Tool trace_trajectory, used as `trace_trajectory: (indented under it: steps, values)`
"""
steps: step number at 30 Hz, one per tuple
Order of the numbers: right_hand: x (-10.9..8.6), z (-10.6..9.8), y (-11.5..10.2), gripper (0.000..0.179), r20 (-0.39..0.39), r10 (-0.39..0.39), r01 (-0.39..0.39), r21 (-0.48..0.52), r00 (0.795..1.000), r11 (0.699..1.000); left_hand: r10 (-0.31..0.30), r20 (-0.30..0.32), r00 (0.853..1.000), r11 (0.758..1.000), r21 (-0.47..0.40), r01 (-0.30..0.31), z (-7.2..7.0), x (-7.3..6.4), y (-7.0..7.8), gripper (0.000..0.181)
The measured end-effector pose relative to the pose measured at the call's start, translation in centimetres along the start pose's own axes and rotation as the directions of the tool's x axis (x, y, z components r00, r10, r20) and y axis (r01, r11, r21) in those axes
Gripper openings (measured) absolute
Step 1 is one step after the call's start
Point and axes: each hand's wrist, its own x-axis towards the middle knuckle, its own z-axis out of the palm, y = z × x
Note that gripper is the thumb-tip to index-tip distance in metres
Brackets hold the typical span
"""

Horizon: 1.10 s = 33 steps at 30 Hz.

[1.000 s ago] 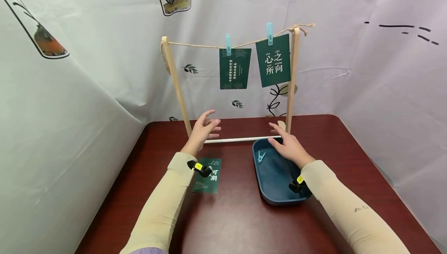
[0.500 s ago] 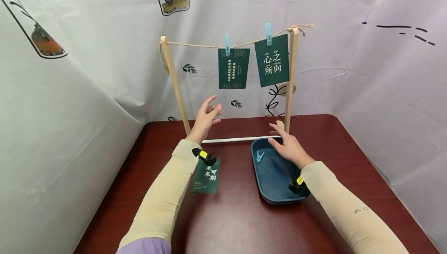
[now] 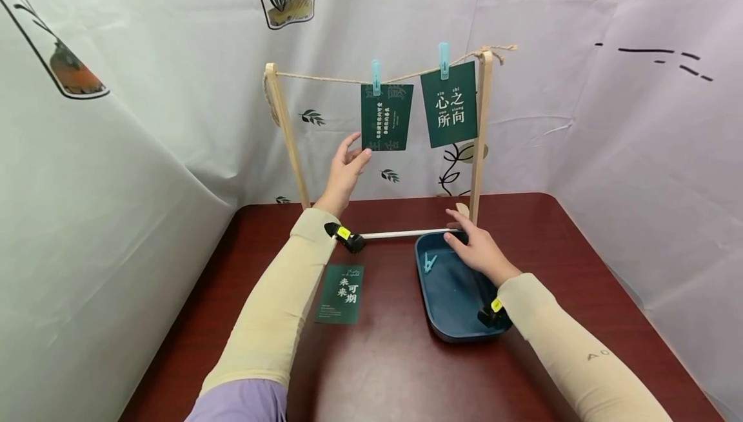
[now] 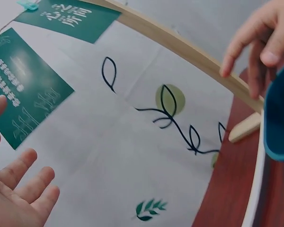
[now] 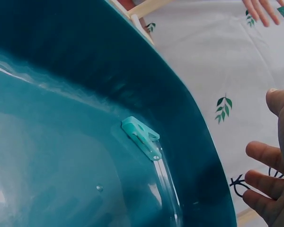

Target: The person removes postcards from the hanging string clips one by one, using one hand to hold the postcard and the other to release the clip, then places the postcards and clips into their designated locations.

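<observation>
My left hand (image 3: 344,173) reaches up to the lower left corner of a hanging green card (image 3: 386,119), fingers spread and fingertips right at its edge. A light blue clothespin (image 3: 376,78) clips that card to a twine line (image 3: 325,78). To its right, a second green card (image 3: 449,106) hangs tilted from another blue clothespin (image 3: 444,60). Over the far rim of a dark blue tray (image 3: 458,333), my right hand (image 3: 480,253) hovers with relaxed fingers, holding nothing. One loose clothespin (image 5: 141,138) lies inside the tray, against its wall in the right wrist view.
A third green card (image 3: 340,294) lies flat on the reddish-brown table (image 3: 383,377), left of the tray. Wooden posts (image 3: 288,135) hold up the twine, with a white bar (image 3: 400,233) low between them. Printed white cloth (image 3: 191,35) surrounds the table.
My left hand has risen from low beside the frame's left post to the middle card's corner, uncovering the card on the table. The right hand stays over the tray.
</observation>
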Motion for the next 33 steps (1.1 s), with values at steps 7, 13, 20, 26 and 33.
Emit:
trace_trajectory:
  steps: [7,13,20,26,33]
  values:
    - [-0.2,0.0,0.4,0.061,-0.002,0.008,-0.008,-0.015,1.0,1.0,0.024,-0.011,1.0,1.0,-0.001,-0.024,0.7,1.1,1.6,0.06]
    - [-0.2,-0.3,0.5,0.062,-0.009,0.011,-0.011,-0.005,1.0,1.0,0.042,-0.016,0.999,0.999,0.01,-0.042,1.1,1.9,2.4,0.061]
    - [-0.2,-0.4,0.5,0.061,-0.007,0.012,-0.012,-0.01,1.0,1.0,0.051,-0.019,0.999,0.999,-0.011,-0.051,1.3,2.3,2.9,0.06]
    - [-0.2,-0.2,0.6,0.059,-0.013,0.003,-0.003,-0.024,1.0,1.0,0.081,-0.026,0.996,0.997,-0.014,-0.081,1.4,2.2,3.5,0.055]
    - [0.0,-0.2,0.5,0.056,-0.009,0.012,-0.012,-0.044,1.0,0.999,0.088,-0.027,0.996,0.996,0.01,-0.088,1.9,2.0,3.8,0.026]
